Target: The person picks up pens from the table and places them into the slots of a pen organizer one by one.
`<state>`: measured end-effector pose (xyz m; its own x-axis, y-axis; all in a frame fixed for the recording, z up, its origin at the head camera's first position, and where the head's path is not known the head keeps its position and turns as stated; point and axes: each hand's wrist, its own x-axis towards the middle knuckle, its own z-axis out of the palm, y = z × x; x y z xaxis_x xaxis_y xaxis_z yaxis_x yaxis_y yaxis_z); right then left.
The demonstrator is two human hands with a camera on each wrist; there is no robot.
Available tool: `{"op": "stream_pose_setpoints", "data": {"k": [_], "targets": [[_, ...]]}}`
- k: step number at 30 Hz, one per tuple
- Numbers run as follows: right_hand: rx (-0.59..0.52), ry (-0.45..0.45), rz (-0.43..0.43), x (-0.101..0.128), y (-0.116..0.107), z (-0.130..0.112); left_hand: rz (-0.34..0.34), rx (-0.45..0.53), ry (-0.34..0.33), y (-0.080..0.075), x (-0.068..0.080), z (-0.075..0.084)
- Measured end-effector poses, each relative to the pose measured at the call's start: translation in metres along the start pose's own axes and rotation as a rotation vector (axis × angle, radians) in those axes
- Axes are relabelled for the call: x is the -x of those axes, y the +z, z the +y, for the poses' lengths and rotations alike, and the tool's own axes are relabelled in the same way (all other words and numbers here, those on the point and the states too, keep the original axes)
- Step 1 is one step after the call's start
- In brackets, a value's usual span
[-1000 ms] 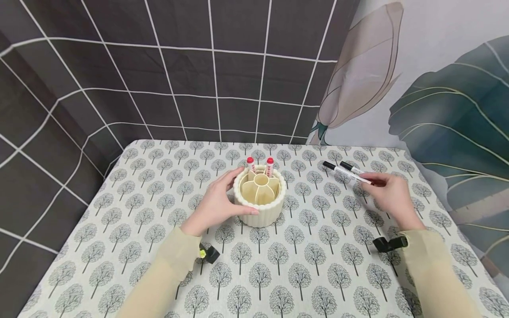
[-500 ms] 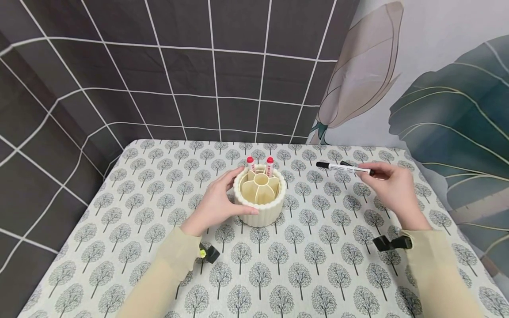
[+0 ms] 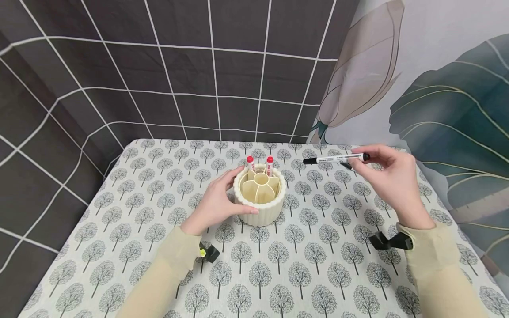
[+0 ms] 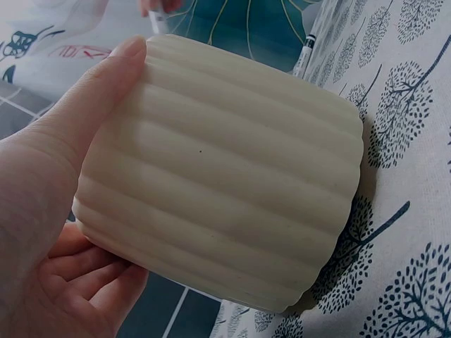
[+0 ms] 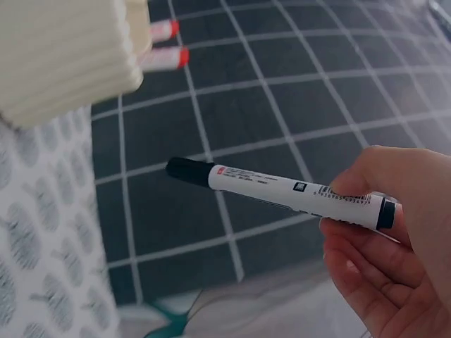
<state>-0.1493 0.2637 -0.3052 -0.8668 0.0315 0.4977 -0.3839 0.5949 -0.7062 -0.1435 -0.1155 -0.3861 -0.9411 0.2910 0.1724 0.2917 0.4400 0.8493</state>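
The black-capped marker (image 3: 336, 158) lies nearly level in the air above the far right part of the table (image 3: 318, 274), its long axis running left to right, black cap end pointing left toward the pen holder (image 3: 260, 195) and its rear end pinched in the right hand (image 3: 391, 181). From the head view a second black marker (image 3: 347, 165) shows only as a dark tip on the cloth just below the held one, mostly hidden by the fingers. The right wrist view adds the printed label and barcode on the white barrel (image 5: 282, 191) and shows thumb and fingertips (image 5: 352, 186) curled round the rear end, the other fingers loosely bent below; it also catches two red-capped markers (image 5: 169, 44) sticking out of the holder. The left wrist view shows only the ribbed cream outer wall (image 4: 225, 176), with the left hand's thumb (image 4: 91, 105) along one side and fingers wrapped round the other. The head view gives what it cannot: the divided compartments, the red caps at the far side, and the left hand (image 3: 216, 203) cupping the holder's left side, forearm angled in from the lower left. The right wrist is raised, palm turned leftward.
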Motion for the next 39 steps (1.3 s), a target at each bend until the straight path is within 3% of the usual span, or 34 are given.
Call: {"op": "stream_pose_setpoints", "data": {"k": [10, 15, 31, 39], "targets": [[-0.155, -0.077, 0.021, -0.006, 0.008, -0.057, -0.005, 0.007, -0.005, -0.001, 0.000, 0.002], [-0.217, -0.105, 0.013, -0.006, 0.014, -0.075, -0.005, -0.001, 0.005, -0.001, 0.000, 0.001], [-0.198, -0.086, -0.116, 0.001, 0.033, -0.065, 0.001, -0.003, 0.018, -0.001, -0.001, 0.001], [-0.165, -0.106, -0.209, 0.003, 0.057, -0.056, -0.001, -0.007, 0.019, -0.001, 0.000, -0.001]]}}
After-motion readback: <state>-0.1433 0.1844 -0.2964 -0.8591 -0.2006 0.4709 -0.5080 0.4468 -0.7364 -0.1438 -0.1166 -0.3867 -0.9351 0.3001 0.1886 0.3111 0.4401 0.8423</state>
